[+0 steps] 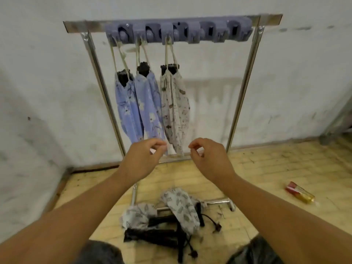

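A metal rack (245, 82) stands against the wall, with a grey-purple hook strip (179, 32) across its top bar. Three drawstring bags hang from the hooks by their cords: two blue floral ones (127, 109) (150, 107) and a white one with brown specks (176, 109). My left hand (142, 159) and my right hand (208, 159) are raised side by side just below the hanging bags. Their fingers are loosely curled and hold nothing I can see. On the floor near my knees lies a pile of bags, some white with grey leaves (181, 204) and some black (152, 237).
The rack's foot bar (219, 201) runs across the yellowish tiled floor beside the pile. A red and yellow wrapper (300, 192) lies to the right. White walls meet in a corner at the left. Another metal leg (335, 121) stands at the far right.
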The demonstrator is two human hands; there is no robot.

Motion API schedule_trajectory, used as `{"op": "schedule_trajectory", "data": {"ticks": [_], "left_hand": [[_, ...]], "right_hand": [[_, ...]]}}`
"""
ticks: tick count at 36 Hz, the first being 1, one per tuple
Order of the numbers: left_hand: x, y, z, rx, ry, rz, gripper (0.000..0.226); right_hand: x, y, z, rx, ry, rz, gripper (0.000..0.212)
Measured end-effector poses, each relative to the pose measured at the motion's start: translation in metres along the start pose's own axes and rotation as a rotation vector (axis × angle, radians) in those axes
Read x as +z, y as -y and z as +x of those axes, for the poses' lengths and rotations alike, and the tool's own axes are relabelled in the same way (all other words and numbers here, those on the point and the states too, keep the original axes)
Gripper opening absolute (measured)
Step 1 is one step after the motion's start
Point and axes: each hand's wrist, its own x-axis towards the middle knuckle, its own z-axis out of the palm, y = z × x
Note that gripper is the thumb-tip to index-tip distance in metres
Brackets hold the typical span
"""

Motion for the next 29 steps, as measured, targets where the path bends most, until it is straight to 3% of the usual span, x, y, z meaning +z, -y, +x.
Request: {"op": "schedule_trajectory", "data": {"ticks": [11, 29], "left_hand": [[0.025, 0.08, -0.049, -0.148, 0.093, -0.019, 0.016], [0.078, 0.154, -0.014, -0.328, 0.165, -0.22, 0.021]], "right_hand": [[0.055, -0.055, -0.055, 0.156, 0.174, -0.088, 0.01], [0.159, -0.174, -0.087, 0.51, 0.614, -0.201, 0.014]]}}
